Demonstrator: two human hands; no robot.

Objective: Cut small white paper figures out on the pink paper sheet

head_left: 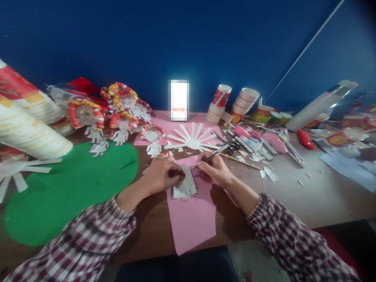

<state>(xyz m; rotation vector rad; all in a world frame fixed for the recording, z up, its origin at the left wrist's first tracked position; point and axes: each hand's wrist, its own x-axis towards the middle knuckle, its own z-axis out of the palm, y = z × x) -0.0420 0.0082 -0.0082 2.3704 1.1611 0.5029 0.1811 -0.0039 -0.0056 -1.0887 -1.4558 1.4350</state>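
A small white piece of paper [185,187] lies on a pink paper sheet [192,229] in front of me. Dark outlines of a figure run across the white paper, and a few dark marks show on the pink around it. From the left, my left hand [163,175] rests at its upper edge with fingers closed together on it. My right hand [216,169] is closed around a grey pen [213,155], its tip close to the white paper's right edge. Behind both hands lies a white paper piece cut into radiating strips [194,143].
A green paper shape [73,196] lies left. Paper figures with red-and-yellow rings [121,125] stand behind it. Stacked paper cups [245,102] stand at the back, more [32,125] lean at far left. Scissors [233,147], markers [255,144] and scraps lie to the right.
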